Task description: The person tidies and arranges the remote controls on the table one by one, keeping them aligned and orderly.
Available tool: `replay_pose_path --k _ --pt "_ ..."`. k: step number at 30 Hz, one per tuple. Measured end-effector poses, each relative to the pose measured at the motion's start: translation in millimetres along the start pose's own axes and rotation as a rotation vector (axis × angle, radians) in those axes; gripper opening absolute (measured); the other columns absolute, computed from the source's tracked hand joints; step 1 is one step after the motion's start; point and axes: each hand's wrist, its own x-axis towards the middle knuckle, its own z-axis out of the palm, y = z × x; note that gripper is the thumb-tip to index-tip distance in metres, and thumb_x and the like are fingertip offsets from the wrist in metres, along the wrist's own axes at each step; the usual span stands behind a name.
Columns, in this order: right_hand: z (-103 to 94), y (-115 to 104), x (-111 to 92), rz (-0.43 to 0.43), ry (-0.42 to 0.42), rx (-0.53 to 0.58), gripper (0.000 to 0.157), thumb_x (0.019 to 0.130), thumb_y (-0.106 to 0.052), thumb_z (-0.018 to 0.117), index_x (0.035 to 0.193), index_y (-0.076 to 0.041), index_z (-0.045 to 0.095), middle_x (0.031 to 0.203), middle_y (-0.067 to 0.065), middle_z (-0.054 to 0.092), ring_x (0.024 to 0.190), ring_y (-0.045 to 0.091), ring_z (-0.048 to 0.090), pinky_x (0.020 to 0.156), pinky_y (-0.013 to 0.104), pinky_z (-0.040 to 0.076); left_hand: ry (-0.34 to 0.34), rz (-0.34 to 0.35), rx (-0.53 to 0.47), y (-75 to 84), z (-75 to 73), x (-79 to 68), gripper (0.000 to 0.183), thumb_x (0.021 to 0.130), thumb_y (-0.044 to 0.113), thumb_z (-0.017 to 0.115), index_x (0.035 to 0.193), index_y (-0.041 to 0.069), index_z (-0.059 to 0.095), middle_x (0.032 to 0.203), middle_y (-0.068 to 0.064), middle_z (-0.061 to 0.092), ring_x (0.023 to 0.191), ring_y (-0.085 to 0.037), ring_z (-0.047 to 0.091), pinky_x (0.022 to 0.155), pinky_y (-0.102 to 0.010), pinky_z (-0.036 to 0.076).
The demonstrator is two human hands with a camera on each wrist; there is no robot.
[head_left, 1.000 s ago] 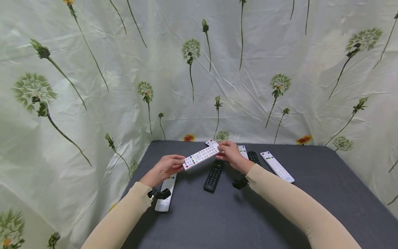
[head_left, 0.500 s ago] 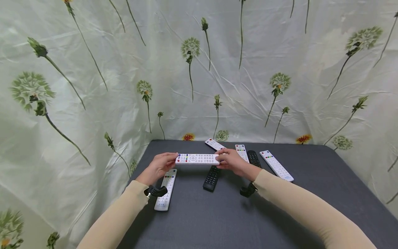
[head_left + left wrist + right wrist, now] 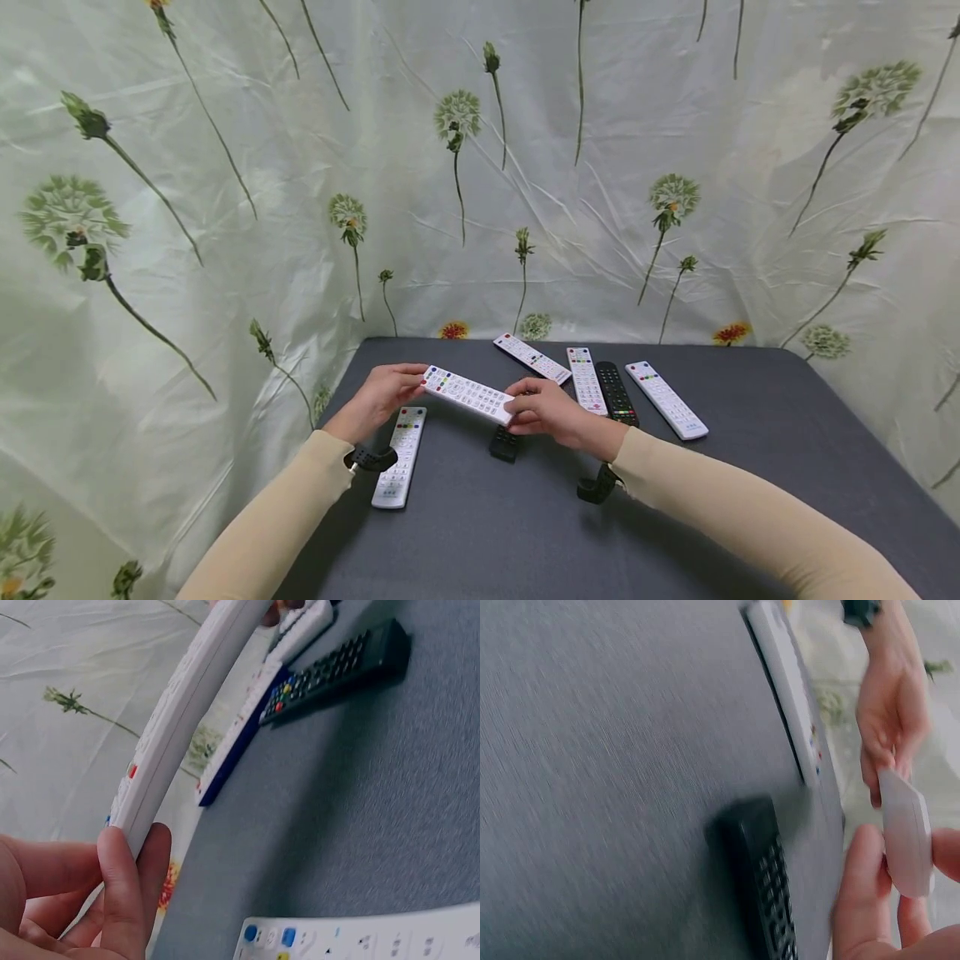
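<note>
The held remote (image 3: 467, 394) has turned, its right end lower in the head view.

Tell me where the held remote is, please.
Just below the head view's centre, the held remote spans left hand to right hand, partly hiding a black remote.

Readable text: none you can make out | held remote (image 3: 467, 395): you see key markings (image 3: 483, 400), too small to read | leftmost remote (image 3: 401, 462): you see print (image 3: 390, 493) at its near end, likewise illegible

Below the held white remote (image 3: 467, 396), whose button marks (image 3: 456, 387) are too small to read, a black remote (image 3: 504, 447) lies partly hidden.
</note>
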Motion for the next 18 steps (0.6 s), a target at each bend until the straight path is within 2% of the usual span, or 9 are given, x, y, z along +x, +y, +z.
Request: replay_pose_path --k 4,12,14,18 --pt "13.3 8.9 -6.0 0.005 -0.088 -0.08 0.041 0.088 -0.001 0.069 0.127 0.004 0.057 0.097 0.013 0.069 0.076 0.02 0.069 0.074 0.037 0.061 0.013 0.022 0.067 1.2 -0.5 4.5 0.033 0.095 -0.003 0.064 0.127 -0.01 0.064 0.098 -0.012 0.072 0.078 -0.012 0.068 0.074 -0.024 0.058" --pt "36.2 18.5 -15.7 0.037 -0.179 -0.115 0.047 0.087 0.005 0.07 0.131 0.005 0.053 0.09 0.013 0.072 0.076 0.02 0.069 0.075 0.038 0.061 -0.039 0.035 0.225 4.8 -0.3 10.4 0.026 0.096 0.005 0.068 0.12 -0.004 0.07 0.104 -0.014 0.072 0.079 -0.015 0.068 0.09 -0.043 0.056" --pt "41.2 20.5 -16.6 0.044 -0.183 -0.13 0.047 0.087 0.004 0.071 0.131 0.005 0.053 0.088 0.013 0.072 0.075 0.02 0.069 0.075 0.039 0.061 -0.054 0.035 0.248 6.1 0.3 12.4 0.025 0.096 0.005 0.068 0.119 -0.005 0.071 0.103 -0.014 0.072 0.078 -0.015 0.068 0.091 -0.045 0.056" --pt "50.7 28.0 -16.6 0.038 -0.174 -0.186 0.046 0.087 0.0 0.074 0.128 0.003 0.054 0.088 0.012 0.073 0.073 0.019 0.069 0.073 0.038 0.061 -0.114 0.048 0.292 6.0 2.9 18.4 0.025 0.095 0.003 0.069 0.117 -0.008 0.07 0.101 -0.015 0.072 0.078 -0.014 0.068 0.086 -0.039 0.058"
